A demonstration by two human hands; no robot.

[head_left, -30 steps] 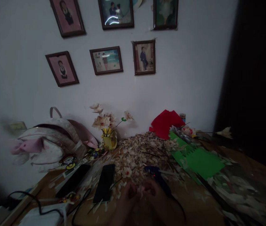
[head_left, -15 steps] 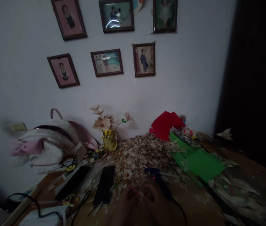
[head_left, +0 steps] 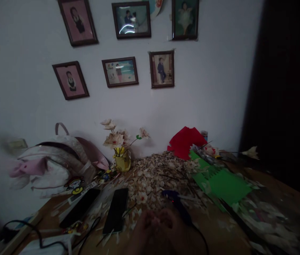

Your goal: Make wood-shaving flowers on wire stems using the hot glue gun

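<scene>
The left hand [head_left: 145,224] and right hand [head_left: 171,223], close together, pinched a small pale piece [head_left: 156,220] near the blue glue gun [head_left: 181,207] on the surface [head_left: 219,232].

Between the left hand [head_left: 145,224] and the right hand [head_left: 170,222] there is a pale bit [head_left: 155,220], too small and too dim to tell its shape; how it is gripped is also not clear. The lower edge cuts the forearms [head_left: 136,243], the white box [head_left: 42,247] and the black cable [head_left: 203,238]. The upper edge cuts a round thing [head_left: 156,7]. At the far right, the scraps [head_left: 274,223] are blurred.
</scene>
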